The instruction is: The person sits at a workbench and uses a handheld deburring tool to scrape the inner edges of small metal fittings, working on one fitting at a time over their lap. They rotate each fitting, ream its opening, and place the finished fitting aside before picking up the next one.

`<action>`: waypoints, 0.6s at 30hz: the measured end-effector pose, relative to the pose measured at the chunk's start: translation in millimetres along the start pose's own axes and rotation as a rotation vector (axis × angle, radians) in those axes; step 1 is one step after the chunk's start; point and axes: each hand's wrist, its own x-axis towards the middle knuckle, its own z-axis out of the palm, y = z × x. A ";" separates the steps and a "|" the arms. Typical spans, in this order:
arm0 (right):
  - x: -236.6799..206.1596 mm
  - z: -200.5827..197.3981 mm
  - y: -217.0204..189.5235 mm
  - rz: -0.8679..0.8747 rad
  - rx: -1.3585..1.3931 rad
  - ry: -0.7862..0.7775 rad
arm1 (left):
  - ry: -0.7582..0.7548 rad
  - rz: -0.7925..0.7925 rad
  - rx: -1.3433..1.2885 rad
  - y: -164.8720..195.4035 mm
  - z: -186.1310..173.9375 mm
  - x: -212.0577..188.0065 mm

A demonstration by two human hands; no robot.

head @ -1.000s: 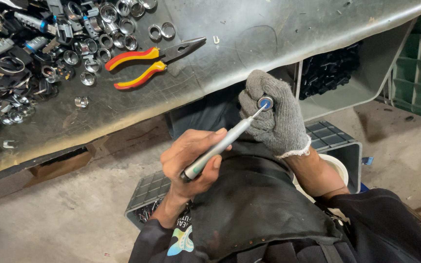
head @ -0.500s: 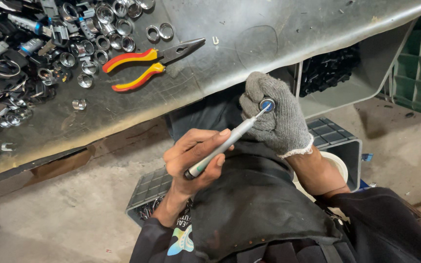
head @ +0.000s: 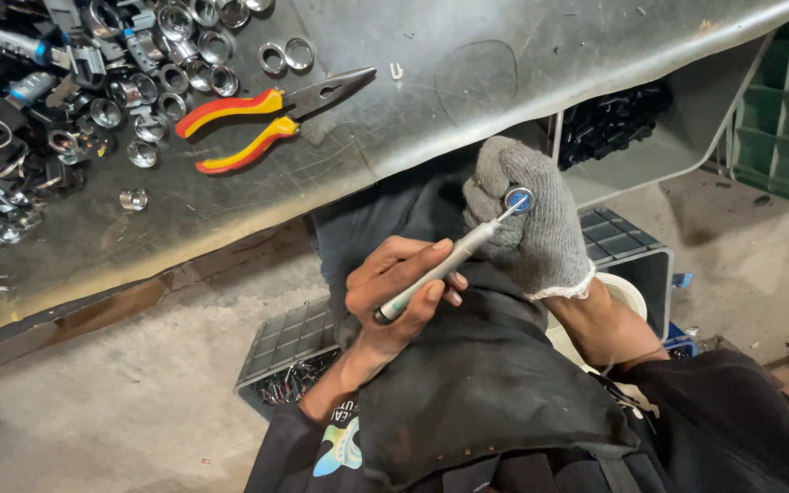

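Observed grey metal desk across the far side, edge running down toward the left. Noted dark apron over the lap, near centre, below both hands. Grey slatted crate seen on the floor, near left of the lap.

Recorded right hand, in a grey knit glove, right of centre and just below the desk edge; grip closed around a small round blue-faced ring, face turned toward the camera. Recorded left hand, bare, nearer and to the left; grip wrapped narrow around the lower shaft of a slim grey tool.

Key relation: tool's long axis ran from near left up to far right, tip meeting the ring's face. Ring thus lay up and to the right of the left grip, at the tool's far end, inside the right grip. Right hand nearer the ring; left hand apart from it by the shaft.

Red-and-yellow pliers lying on the desk, far left, untouched. Loose metal rings heaped beyond them.
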 end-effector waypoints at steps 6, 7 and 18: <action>5.2 0.4 -4.5 -0.300 -0.301 0.023 | -0.013 0.037 0.276 3.0 -3.5 -0.8; 5.1 0.8 -5.4 -0.347 -0.319 0.023 | -0.016 0.037 0.293 6.0 -4.6 -1.6; 7.2 17.5 -17.5 -0.799 -1.041 -0.141 | 0.093 -0.140 0.011 6.7 5.5 -14.4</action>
